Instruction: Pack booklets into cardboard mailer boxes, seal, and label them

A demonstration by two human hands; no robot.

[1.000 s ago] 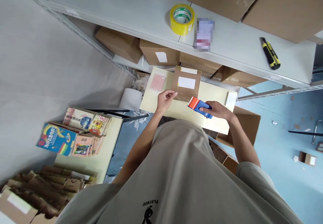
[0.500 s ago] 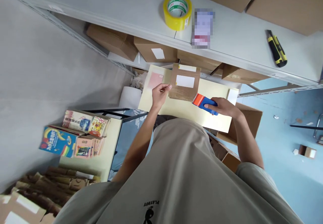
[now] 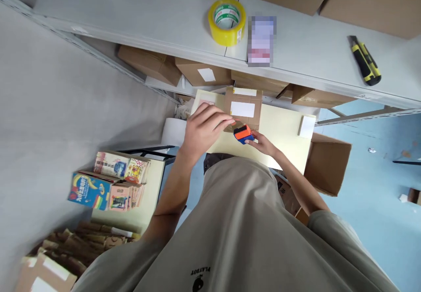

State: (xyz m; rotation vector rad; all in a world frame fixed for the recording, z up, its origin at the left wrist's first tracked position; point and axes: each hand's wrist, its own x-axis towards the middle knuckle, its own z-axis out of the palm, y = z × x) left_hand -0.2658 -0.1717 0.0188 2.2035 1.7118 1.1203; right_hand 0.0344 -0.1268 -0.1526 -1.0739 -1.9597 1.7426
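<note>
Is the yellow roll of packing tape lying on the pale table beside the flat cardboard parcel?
No, the yellow roll of packing tape lies on the grey shelf above.

Your right hand (image 3: pixel 265 145) grips the orange-and-blue tape dispenser (image 3: pixel 244 133), its orange end at the near edge of the flat cardboard parcel (image 3: pixel 242 114). Your left hand (image 3: pixel 204 127) is raised above the pale yellow table (image 3: pixel 283 129), fingertips touching the parcel's near-left corner just beside the dispenser. The parcel carries a white label (image 3: pixel 242 108). A small white block (image 3: pixel 306 126) sits at the table's right edge. On the grey shelf (image 3: pixel 148 16) above: a yellow tape roll (image 3: pixel 226 21) and, well apart to the right, a yellow-black utility knife (image 3: pixel 365 60). Stacked booklets (image 3: pixel 112 180) lie on a side table to your left.
</note>
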